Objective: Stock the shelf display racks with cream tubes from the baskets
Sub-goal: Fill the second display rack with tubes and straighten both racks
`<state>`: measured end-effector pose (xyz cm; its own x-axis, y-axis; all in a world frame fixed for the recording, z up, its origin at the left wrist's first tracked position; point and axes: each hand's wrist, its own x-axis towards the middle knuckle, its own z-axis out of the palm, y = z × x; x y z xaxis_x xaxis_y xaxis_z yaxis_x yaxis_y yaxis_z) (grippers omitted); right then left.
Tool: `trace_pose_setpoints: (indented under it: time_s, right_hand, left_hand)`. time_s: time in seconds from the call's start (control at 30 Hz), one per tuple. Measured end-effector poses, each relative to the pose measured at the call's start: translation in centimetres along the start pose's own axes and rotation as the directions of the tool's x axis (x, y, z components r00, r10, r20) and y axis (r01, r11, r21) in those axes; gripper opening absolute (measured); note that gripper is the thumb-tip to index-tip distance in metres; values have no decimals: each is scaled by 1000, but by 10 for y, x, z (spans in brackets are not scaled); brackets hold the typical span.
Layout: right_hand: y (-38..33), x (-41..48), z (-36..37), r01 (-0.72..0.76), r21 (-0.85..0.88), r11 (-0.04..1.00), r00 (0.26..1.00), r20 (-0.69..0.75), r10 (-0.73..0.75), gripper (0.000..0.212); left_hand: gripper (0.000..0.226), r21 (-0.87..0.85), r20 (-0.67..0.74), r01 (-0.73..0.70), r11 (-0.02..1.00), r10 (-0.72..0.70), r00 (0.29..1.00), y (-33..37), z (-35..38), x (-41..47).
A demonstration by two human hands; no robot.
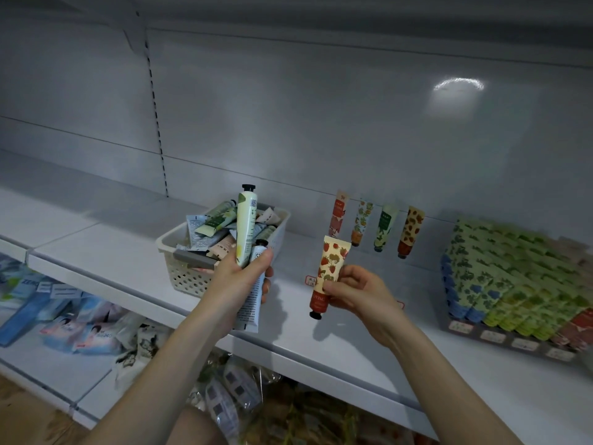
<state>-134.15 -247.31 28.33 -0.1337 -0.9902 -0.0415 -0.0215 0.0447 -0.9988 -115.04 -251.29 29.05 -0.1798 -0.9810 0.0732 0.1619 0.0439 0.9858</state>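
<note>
My right hand pinches the strawberry tube between thumb and curled fingers, holding its lower half. The tube is in the air over the front part of the shelf, to the right of the basket. Its long axis is almost upright and leans a little to the right at the top; the black cap points down and the flat crimped end points up.

My left hand is closed around two tubes together. The pale green tube stands upright with its black cap on top. The white tube hangs below the fist with its flat end down.

Just behind this hand the cream perforated basket sits on the shelf, filled with many tubes in a disordered heap, pointing in different directions.

Further back, four tubes lean against the back wall in a row, caps down. At the right, the display rack holds dense rows of green, blue and red tubes. The lower shelf carries blue and white packets.
</note>
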Motion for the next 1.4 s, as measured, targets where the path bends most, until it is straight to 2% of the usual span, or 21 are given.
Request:
trace_pose_setpoints:
  time_s: [0.17,0.33,0.47,0.67,0.77,0.87,0.97,1.0,1.07,1.13,1.27,1.4]
  right_hand:
    - [0,7,-1,-17,-4,1000,1000,-23,17,36]
    - [-12,20,-10,-18,23,1000,994,-111,21,16]
    - [-17,26,-16,-6,5,1000,990,-138,7,8]
    - [-12,31,-21,18,-124,992,985,-166,-39,12]
    - [-15,31,-36,67,-291,954,968,-211,-133,14]
    - [-32,36,-68,56,-507,860,900,-347,-263,6]
    - [-49,44,-107,-14,-665,747,793,-463,-397,14]
    - [-54,46,-117,-20,-674,738,768,-483,-420,9]
    - [-60,49,-131,-16,-646,763,745,-517,-421,23]
    - [-62,55,-135,-31,-618,786,754,-530,-387,30]
    - [-61,72,-129,-29,-623,782,780,-504,-372,30]
    - [-52,85,-119,-66,-698,713,790,-474,-390,26]
  left_hand:
    - [13,-14,-1,7,1000,-7,1000,-3,2,2]
    - [11,-28,3,10,1000,-10,1000,-6,2,5]
    - [7,-34,-1,13,999,-13,1000,-8,3,8]
    - [6,-47,9,29,999,-28,1000,-10,5,12]
    - [7,-47,30,37,998,-36,999,-12,8,15]
    - [11,-51,49,44,998,-41,998,-15,12,17]
    - [11,-62,70,50,997,-46,996,-18,17,18]
    - [10,-63,74,52,997,-47,996,-19,19,18]
    - [8,-55,79,53,997,-49,996,-21,23,18]
    - [7,-47,87,49,998,-45,995,-22,25,18]
    - [7,-42,98,44,998,-39,994,-24,28,18]
    - [7,-33,85,60,998,-57,995,-27,24,20]
